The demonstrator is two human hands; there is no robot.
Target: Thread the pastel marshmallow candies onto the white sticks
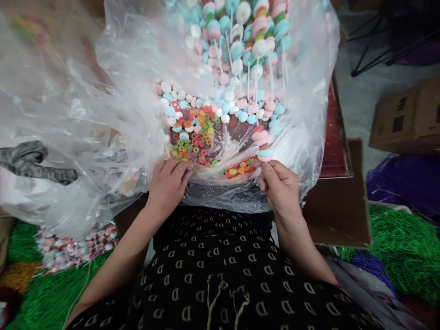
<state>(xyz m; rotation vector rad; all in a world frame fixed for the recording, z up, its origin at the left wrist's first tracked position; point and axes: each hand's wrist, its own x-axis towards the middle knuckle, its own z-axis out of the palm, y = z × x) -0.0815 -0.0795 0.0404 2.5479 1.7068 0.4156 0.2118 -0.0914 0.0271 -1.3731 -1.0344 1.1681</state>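
At rim of plastic bag (225, 198) | left hand (167, 185): touching, grip unclear | right hand (282, 185): grip closed on candy skewer (264, 143)

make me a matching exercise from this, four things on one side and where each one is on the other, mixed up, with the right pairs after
1. right hand
2. left hand
3. loaded sticks
4. green strands

a. at the near edge of the small rings
b. low in the picture, on both sides
c. at the foot of a short stack
d. beyond the loose pieces

Right pairs: 1-c, 2-a, 3-d, 4-b
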